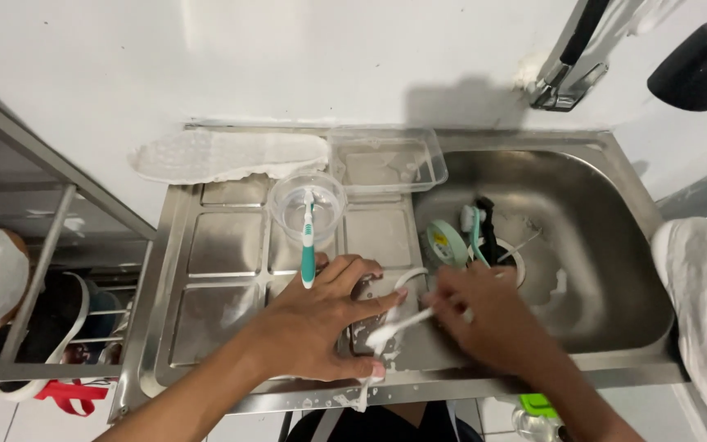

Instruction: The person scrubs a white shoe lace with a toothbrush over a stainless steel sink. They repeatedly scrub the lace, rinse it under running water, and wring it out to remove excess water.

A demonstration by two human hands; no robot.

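Stainless steel sink unit with ribbed drainboard. Left hand spread flat, pinning dark soapy shoe part near front edge. Right hand curled tight around white brush, bristles touching it. Teal toothbrush in clear plastic cup farther back.

head cam | single view, from above, facing steeply down | close over steel sink and drainboard, white wall at top | no second view to overlap

Toothbrush in cup, left of sink.
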